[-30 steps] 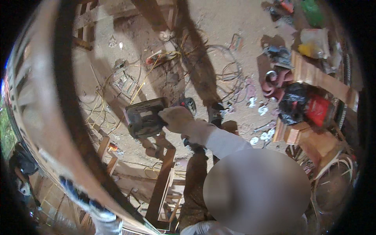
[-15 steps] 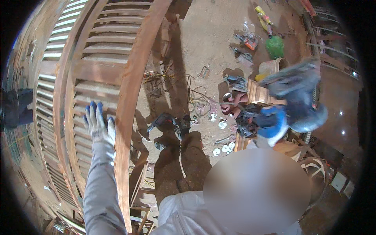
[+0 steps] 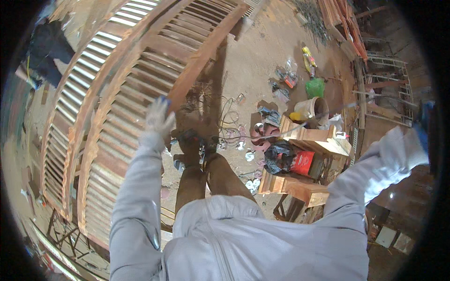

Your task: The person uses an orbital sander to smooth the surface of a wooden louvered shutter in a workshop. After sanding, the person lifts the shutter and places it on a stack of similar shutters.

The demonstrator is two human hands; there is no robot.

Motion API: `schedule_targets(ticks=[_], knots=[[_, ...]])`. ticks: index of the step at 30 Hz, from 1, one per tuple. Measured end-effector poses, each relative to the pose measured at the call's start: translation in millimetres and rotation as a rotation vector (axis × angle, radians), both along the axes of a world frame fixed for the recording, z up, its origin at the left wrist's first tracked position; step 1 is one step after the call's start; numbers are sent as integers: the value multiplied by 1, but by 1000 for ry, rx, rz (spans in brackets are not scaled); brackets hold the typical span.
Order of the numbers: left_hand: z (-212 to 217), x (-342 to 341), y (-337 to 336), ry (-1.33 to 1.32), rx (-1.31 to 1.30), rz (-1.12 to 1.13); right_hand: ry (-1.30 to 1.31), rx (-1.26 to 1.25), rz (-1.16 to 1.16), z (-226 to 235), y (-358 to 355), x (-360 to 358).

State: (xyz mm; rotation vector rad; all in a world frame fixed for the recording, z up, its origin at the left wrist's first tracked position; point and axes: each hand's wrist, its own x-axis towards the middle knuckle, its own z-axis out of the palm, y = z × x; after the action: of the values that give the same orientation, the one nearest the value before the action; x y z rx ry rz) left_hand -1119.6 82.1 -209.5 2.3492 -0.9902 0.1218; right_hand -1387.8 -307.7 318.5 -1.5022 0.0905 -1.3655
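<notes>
A brown wooden louvered shutter [image 3: 180, 93] slants across the left side, its slats running crosswise. My left hand [image 3: 159, 119], in a pale glove with blue fingertips, lies at the shutter's right edge with fingers stretched out, holding nothing. My right arm reaches far out to the right, where my right hand [image 3: 424, 126] shows only as blue glove at the dark rim; its fingers are hidden. A grey cord [image 3: 344, 110] stretches through the air from near the bench toward that hand. Whatever the hand holds, if anything, cannot be made out.
A second louvered shutter [image 3: 93, 58] lies farther left, with a dark-clothed person [image 3: 47, 51] beyond it. Wooden bench-like pieces [image 3: 318, 140] stand right of my legs, with a red packet [image 3: 302, 162] and black bag [image 3: 276, 157]. Behind are a bucket [image 3: 313, 108] and green bag [image 3: 315, 87].
My right hand has swung outward to the right rim, with the blurred bluish-grey thing beside it gone from sight. My left hand has shifted from the slats to the shutter's edge; the view has turned.
</notes>
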Motion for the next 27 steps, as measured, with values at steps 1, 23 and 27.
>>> schedule_targets(ticks=[1, 23, 27], knots=[[-7, -30, 27, -35, -177, -9, 3, -8, 31, 14, -2, 11], [134, -427, 177, 477, -419, 1424, 1474, -430, 1541, -302, 309, 211], [152, -418, 132, 352, -338, 1427, 1122, -786, 1672, -398, 346, 225]])
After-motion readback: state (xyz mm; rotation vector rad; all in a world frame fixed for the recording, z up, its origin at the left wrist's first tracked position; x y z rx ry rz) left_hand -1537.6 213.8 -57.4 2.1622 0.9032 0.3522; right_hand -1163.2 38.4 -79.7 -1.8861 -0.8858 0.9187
